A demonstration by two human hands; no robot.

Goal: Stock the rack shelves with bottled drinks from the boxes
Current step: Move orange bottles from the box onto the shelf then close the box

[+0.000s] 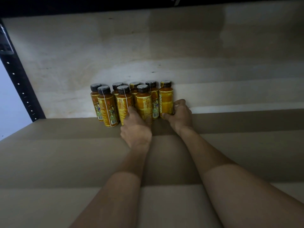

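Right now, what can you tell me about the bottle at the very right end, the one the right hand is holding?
The end bottle is a small drink bottle with a shiny orange-yellow label, big letters running up its side, and a dark cap with a yellow band. It stands upright on the wooden-looking shelf, last on the right of the back row, close beside its neighbour bottle. The right hand grips its lower part, fingers curled round it.
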